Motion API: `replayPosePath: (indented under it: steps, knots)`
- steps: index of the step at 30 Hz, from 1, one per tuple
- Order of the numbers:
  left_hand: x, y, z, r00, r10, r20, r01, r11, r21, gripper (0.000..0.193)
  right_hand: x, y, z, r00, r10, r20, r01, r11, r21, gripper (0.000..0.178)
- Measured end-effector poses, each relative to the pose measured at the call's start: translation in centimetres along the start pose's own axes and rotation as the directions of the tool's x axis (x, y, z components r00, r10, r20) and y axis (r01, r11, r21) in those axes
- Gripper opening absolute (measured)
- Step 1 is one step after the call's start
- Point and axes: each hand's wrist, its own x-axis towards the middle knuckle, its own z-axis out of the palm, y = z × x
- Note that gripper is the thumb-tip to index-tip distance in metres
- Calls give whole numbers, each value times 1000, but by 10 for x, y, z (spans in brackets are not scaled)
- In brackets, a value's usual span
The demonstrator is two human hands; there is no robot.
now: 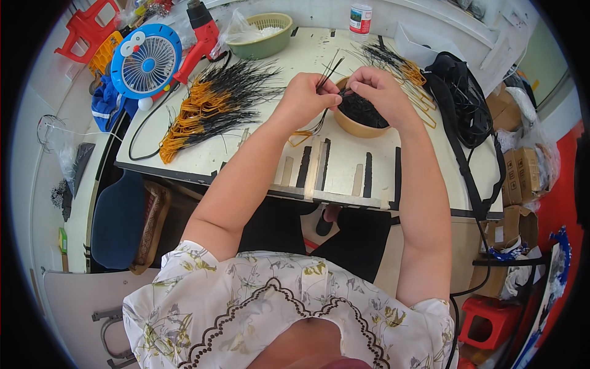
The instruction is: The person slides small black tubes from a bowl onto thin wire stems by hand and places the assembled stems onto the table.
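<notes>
Black wires (326, 76) are being gripped by the left hand (306, 100); over the bowl (361, 130), the right hand (380, 91) is pinching something dark.

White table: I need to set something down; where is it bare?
Mostly bare: between the green basket and plastic bottle, and between the right forearm and black strap. Crowded: left, under the black-tipped orange wires, and around the tan bowl, left hand and right hand.
</notes>
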Motion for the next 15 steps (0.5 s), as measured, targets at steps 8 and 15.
replayPosePath:
  steps: [8, 15]
  knots:
    - [-1, 4, 3, 1000, -12, -11, 12, 1000, 11, 11, -3, -6, 10, 1000, 4, -2, -4, 964, -266, 14]
    - [-1, 4, -12, 999, -31, 13, 33, 980, -197, 9, -13, -23, -21, 989, 139, -48, -145, 872, -468, 13]
